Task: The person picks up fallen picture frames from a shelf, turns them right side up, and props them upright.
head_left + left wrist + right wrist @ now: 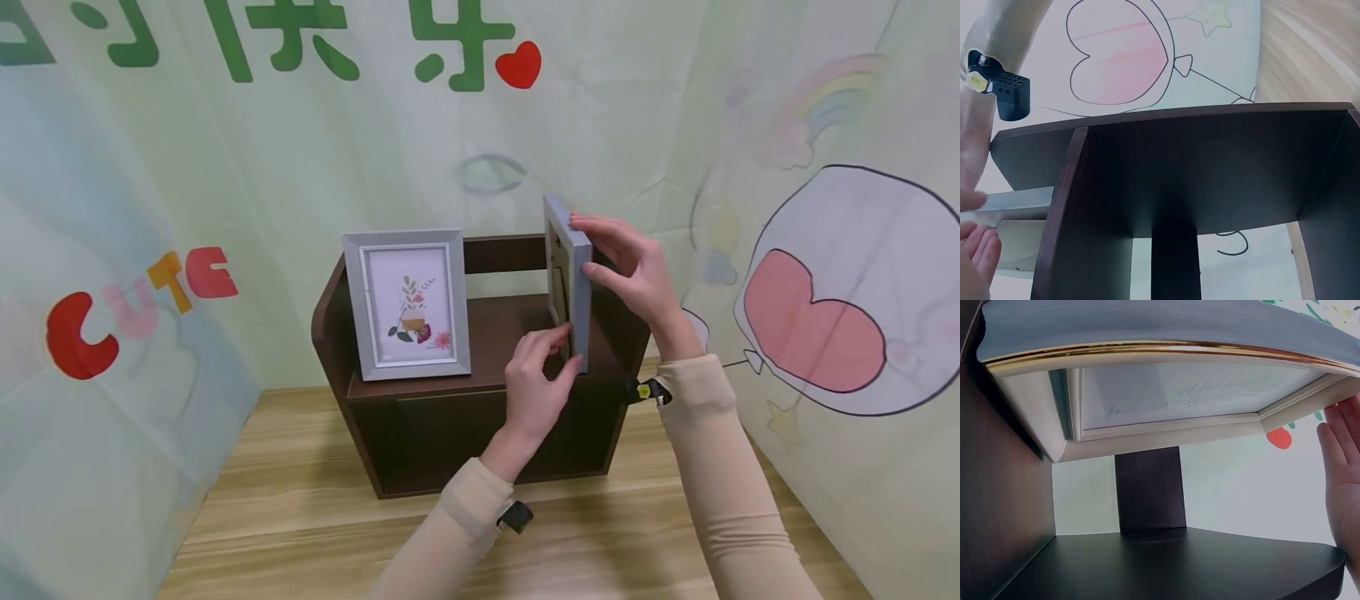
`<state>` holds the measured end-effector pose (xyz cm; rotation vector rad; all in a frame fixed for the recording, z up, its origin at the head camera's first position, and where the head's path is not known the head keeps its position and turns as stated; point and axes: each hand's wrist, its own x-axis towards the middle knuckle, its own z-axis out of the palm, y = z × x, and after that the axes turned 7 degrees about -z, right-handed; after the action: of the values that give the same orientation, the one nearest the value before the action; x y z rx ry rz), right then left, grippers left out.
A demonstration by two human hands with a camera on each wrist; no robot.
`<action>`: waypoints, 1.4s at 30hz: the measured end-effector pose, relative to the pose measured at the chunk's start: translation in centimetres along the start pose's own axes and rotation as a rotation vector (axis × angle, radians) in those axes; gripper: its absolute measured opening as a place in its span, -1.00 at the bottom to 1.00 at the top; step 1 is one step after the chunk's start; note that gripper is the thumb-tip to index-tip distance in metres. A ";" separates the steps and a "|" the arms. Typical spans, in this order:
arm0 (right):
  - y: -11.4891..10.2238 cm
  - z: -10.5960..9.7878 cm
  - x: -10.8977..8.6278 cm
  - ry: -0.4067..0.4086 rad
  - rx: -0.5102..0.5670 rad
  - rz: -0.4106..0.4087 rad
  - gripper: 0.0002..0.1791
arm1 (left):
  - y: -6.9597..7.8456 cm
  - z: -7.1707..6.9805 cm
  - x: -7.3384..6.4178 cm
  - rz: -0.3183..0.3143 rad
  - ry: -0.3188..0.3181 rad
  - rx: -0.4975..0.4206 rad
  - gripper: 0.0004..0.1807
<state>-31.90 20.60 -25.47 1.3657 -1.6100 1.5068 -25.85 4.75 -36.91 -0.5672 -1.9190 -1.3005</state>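
Observation:
A grey picture frame [581,300] stands turned nearly edge-on at the right of the dark brown shelf's upper board [495,333]. Its back, with a support leg, faces left. At its upper corner my right hand [630,262] holds it, thumb on the near edge and fingers along the top. Lower down, my left hand [534,379] grips the near edge, fingers on the back side and thumb on the other. The right wrist view shows the pale front of this picture frame [1197,394]. Left of it stands another picture frame [408,304] with a flower print, facing me.
The two-level shelf stands on a wood-grain surface [300,467], its lower compartment [465,442] below the frames. Printed cloth walls surround it at the back and both sides. The shelf's right side panel [630,329] rises close beside the turned frame.

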 end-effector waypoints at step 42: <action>0.3 0.5 0.1 -0.008 -0.013 0.008 -0.53 | -1.8 -0.7 -0.7 -0.127 0.096 0.077 -0.78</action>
<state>-32.05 20.07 -25.60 1.3618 -1.6294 1.4952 -26.45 3.39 -38.34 -0.3428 -1.9425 -1.3017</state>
